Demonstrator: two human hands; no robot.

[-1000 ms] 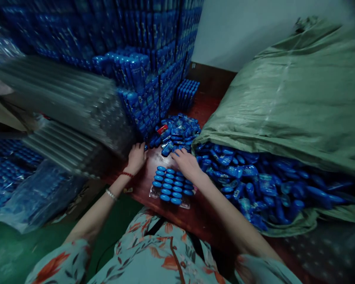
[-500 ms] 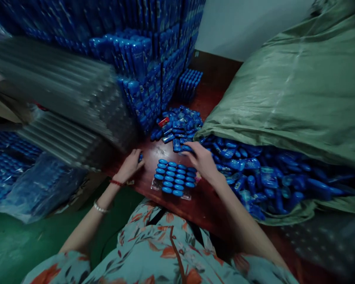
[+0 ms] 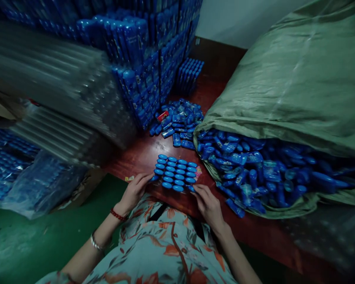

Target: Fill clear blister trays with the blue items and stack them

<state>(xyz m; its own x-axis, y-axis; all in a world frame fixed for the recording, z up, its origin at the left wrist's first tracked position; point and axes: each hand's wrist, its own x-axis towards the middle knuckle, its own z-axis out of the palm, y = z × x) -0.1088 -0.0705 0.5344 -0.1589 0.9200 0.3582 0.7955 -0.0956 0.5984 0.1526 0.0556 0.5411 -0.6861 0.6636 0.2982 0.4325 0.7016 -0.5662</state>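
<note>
A block of small blue bottles [image 3: 174, 171] stands upright in tight rows near the front edge of the red-brown table [image 3: 136, 157], oval caps facing up. At the block's left front corner, the fingers of my left hand [image 3: 135, 192] are closed on a blue bottle [image 3: 154, 178]. Opposite, my right hand [image 3: 208, 203] pinches another blue bottle [image 3: 191, 188] at the right front corner. Both bottles are partly covered by fingers. A pink piece [image 3: 198, 172] shows at the block's right side.
Loose blue bottles [image 3: 180, 118] lie piled behind the block, with a red packet [image 3: 162, 116] among them. A green woven sack [image 3: 284, 86] spills more bottles on the right. Stacked clear plastic trays [image 3: 62, 75] and tall stacks of wrapped blue packs [image 3: 148, 79] stand left.
My right hand has come back from the loose pile to the block's right front corner with a bottle. My left hand has moved right, bringing its bottle to the block's left corner.
</note>
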